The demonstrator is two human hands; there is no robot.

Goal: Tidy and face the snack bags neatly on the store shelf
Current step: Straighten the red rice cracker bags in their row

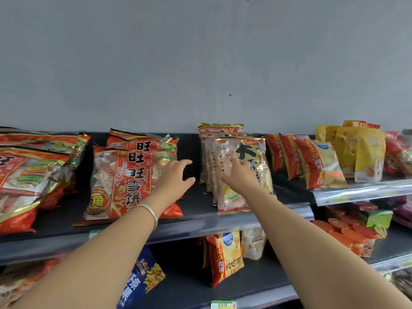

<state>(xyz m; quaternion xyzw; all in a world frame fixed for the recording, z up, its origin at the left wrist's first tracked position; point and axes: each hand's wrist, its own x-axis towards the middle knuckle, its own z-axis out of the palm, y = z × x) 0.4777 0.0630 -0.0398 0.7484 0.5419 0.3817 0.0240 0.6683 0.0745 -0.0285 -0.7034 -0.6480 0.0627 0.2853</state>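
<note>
On the dark top shelf (194, 204) a stack of red and gold rice-cracker bags (124, 175) leans back at centre left. My left hand (176, 177), wearing a thin bracelet, hovers open at that stack's right edge, fingers spread toward the gap. Right of the gap stands a row of gold-topped clear cracker bags (247, 152). My right hand (239, 175) rests flat on the front bag of that row, fingers apart, not gripping it.
More red bags (29, 175) lie piled at far left. Red and yellow chip bags (316, 166) and yellow pouches (365, 152) stand to the right. The lower shelf holds chip bags (225, 257), a blue bag (140, 277) and orange-lidded cups (352, 233). A grey wall rises behind.
</note>
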